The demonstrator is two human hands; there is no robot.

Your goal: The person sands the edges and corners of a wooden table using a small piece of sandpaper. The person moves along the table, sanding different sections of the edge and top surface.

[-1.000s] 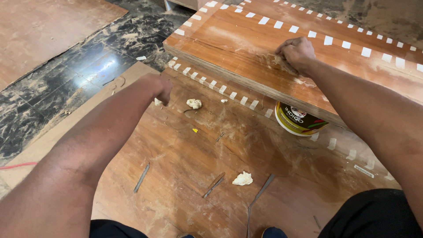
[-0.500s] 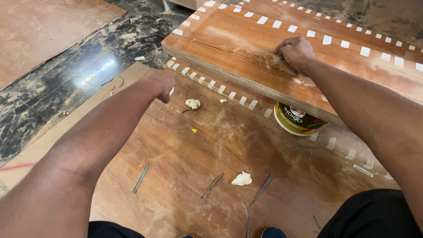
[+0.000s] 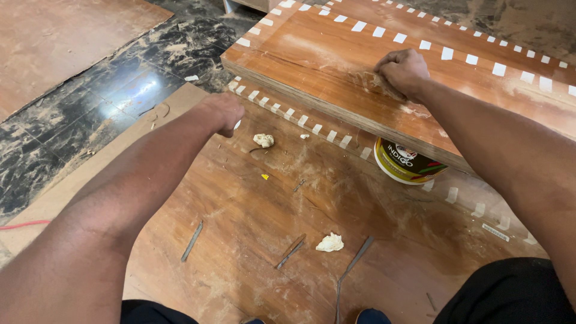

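Board: wooden board (image 3: 336, 66) with white tape squares along its edges lies raised across the top of the view, one side propped on a round tin.
Right hand: right hand (image 3: 403, 72) is clenched into a fist and presses on the board's top face near its middle, amid pale dust; whether it grips anything underneath cannot be told.
Left hand: left hand (image 3: 223, 113) is curled shut at the board's near corner, knuckles up, just beside the taped edge; what it holds, if anything, is hidden.
Tin: round tin (image 3: 408, 163) with a yellow rim sits under the board's near edge, half covered by it.
Lower panel: second wooden panel (image 3: 252, 216) lies flat beneath, also marked with white tape squares and dusted with pale powder.
Scraps: pale lump (image 3: 263, 140) rests just beside the left hand; another pale lump (image 3: 330, 242) lies nearer the knees, between thin metal strips (image 3: 192, 241).
Floor: dark marbled floor (image 3: 78, 120) shows at left, with a red cable (image 3: 21, 224) at the edge.
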